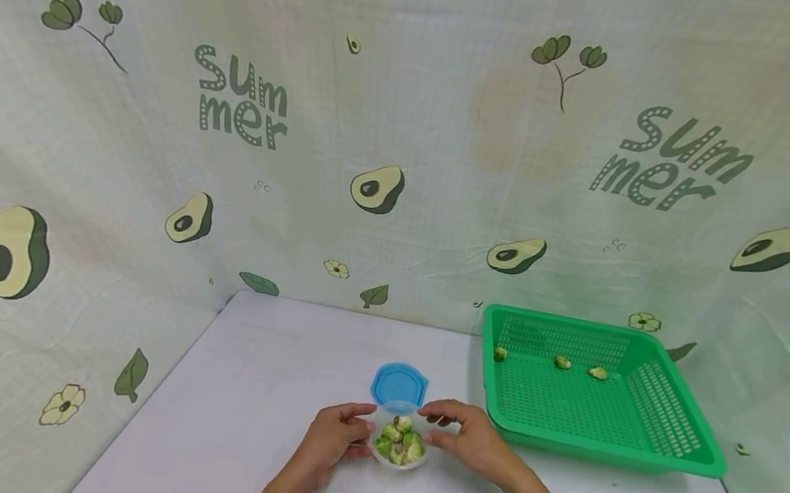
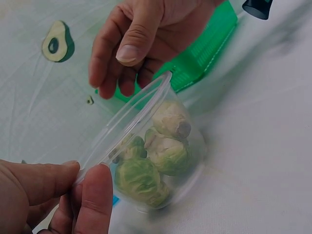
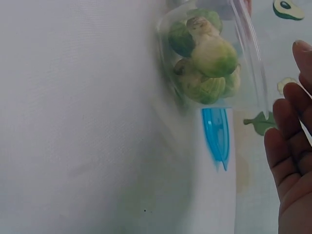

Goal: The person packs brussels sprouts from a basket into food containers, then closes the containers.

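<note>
Sprouts (image 2: 165, 153) in the container (image 2: 197, 158), lid (image 1: 399, 385) off

The left hand (image 1: 336, 437) pinches the container's rim; across the container, the right hand (image 1: 473, 440), fingers loose and parted, grips nothing, though contact is hard to judge. Sprouts inside overlap too much to count. Just beyond the container, the lid rests on the desk (image 1: 306, 351); farther, to the container's right, a green basket (image 1: 600, 449) holds three more sprouts (image 1: 563, 363). Loading looks well along, those three and the lid unplaced.

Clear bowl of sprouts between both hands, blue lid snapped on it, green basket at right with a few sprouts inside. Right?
No: the blue lid is off the clear bowl, lying on the table beyond it, as the head view shows. The rest stands.
</note>
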Demonstrator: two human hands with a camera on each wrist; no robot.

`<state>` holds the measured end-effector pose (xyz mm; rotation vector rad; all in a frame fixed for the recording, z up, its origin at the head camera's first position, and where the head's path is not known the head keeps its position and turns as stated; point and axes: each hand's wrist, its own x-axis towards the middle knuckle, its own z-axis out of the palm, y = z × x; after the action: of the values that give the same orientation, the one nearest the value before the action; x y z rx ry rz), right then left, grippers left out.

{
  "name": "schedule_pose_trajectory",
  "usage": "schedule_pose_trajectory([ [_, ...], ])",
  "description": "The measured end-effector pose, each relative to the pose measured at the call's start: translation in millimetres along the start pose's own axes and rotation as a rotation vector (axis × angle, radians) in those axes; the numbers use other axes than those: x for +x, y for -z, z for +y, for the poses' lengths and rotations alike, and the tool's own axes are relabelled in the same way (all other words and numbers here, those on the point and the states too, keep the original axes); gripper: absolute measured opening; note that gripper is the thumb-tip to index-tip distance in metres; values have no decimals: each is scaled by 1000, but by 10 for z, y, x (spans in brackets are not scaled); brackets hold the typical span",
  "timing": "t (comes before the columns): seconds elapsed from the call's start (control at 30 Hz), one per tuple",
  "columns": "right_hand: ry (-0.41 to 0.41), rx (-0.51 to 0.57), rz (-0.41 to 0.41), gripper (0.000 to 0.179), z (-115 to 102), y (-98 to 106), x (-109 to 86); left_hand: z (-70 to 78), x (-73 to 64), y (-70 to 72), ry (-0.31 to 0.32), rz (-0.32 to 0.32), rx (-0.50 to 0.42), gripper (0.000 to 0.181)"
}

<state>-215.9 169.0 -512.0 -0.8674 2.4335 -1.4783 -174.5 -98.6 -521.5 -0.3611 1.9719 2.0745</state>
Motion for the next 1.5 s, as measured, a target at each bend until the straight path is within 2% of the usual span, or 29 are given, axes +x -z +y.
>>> schedule_pose_trajectory([
  [0.17, 34, -38, 84, 33, -90, 36, 2, 1, 0, 3, 1, -4, -5, 40],
  [0.37, 84, -51, 165, 33, -240, 173, 40, 32, 2, 0, 3, 7, 1, 40],
  [0.53, 146, -25, 193, 31, -356, 341, 44, 33, -5, 5, 3, 3, 0, 40],
  [0.67, 190, -52, 214, 32, -475, 552, 62, 26, 2, 13, -4, 2, -3, 40],
  [0.9, 84, -120, 247, 35, -659, 1106, 124, 30, 10, 14, -6, 8, -1, 40],
  [1.07, -26, -102, 219, 40, -665, 1422, 158, 15, 22, 21, -4, 7, -2, 40],
  [1.2, -78, -113, 205, 41, -596, 1586, 201, -10, 24, 27, 5, -5, -14, 40],
  [1.5, -116, -160, 202, 48, -400, 1807, 327, -14, 23, 31, 0, -14, -25, 41],
])
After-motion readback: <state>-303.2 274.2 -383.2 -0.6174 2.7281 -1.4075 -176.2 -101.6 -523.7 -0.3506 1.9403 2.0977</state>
